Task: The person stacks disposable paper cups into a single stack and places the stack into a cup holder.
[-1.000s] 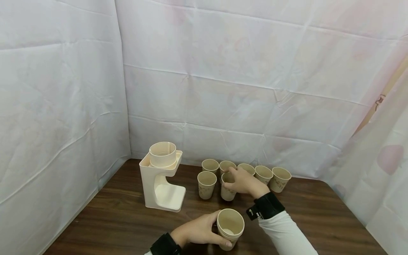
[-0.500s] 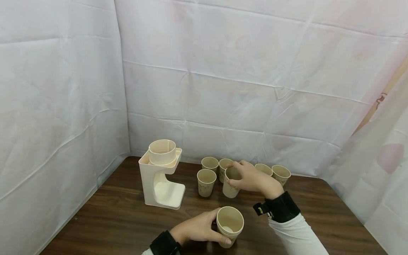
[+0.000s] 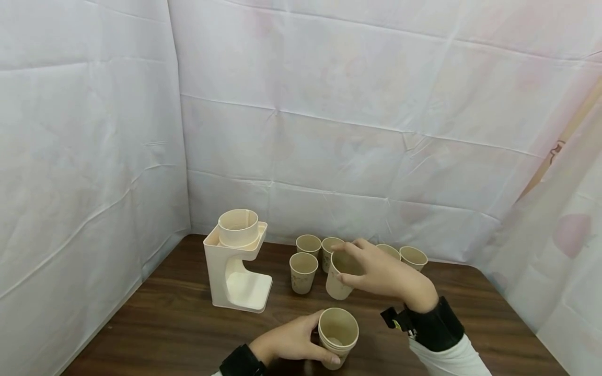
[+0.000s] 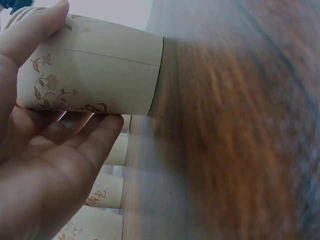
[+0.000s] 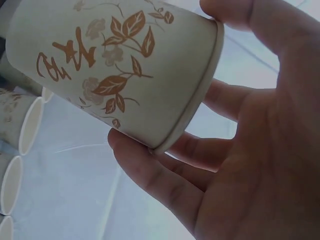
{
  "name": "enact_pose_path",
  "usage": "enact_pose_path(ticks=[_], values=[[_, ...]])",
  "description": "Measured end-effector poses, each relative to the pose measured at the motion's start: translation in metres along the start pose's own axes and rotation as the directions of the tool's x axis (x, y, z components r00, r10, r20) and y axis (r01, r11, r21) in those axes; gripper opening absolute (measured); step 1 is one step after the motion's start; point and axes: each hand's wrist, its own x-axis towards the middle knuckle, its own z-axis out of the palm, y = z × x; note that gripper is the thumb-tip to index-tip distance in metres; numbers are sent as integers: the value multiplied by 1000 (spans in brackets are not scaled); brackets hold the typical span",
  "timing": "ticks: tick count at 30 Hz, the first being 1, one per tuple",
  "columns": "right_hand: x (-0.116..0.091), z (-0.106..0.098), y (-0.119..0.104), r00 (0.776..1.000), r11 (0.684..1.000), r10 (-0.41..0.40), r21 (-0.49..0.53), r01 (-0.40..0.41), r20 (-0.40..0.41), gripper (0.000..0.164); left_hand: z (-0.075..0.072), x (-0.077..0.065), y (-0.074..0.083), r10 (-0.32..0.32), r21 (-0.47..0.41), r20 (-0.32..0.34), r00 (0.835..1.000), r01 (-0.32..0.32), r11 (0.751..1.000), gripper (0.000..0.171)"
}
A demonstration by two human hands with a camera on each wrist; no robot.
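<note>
In the head view my left hand [image 3: 293, 338] grips a small stack of nested beige paper cups [image 3: 337, 334] at the table's front. The left wrist view shows the thumb over the stack and fingers beneath its floral side. Further back, my right hand [image 3: 383, 271] holds a single paper cup [image 3: 339, 282] near its rim, tilted slightly. In the right wrist view that printed cup [image 5: 115, 65] sits between the thumb and fingers, with brown leaves and lettering on its wall.
Several more paper cups stand at the back, among them one paper cup [image 3: 303, 274] in front of the row; the right hand hides part of the row. A cream stand [image 3: 221, 277] with a round holder [image 3: 239, 228] on top is at the left of the brown table [image 3: 155, 324].
My right hand has drawn its cup out from the group, first rightward, then slightly nearer to the stack. My left hand stays around the stacked cups.
</note>
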Motion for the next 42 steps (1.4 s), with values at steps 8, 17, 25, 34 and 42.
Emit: enact_pose_path(ticks=[8, 17, 25, 34, 42], values=[[-14, -9, -15, 1000, 999, -30, 12, 30, 1, 51, -1, 1, 1, 1, 19, -9, 1000, -1, 1000, 64], [-24, -14, -30, 997, 998, -68, 14, 68, 36, 51, 0, -2, -3, -8, 5, 4, 1000, 8, 1000, 60], [-34, -15, -38, 995, 998, -44, 41, 41, 85, 50, -1, 0, -4, -27, 7, 21, 999, 27, 1000, 60], [-39, -8, -39, 988, 998, -35, 55, 27, 152, 48, -1, 0, -2, -37, -9, 19, 999, 37, 999, 61], [-41, 3, -37, 982, 998, -33, 56, 23, 187, 49, -1, -1, -1, -49, -10, 21, 999, 49, 999, 63]])
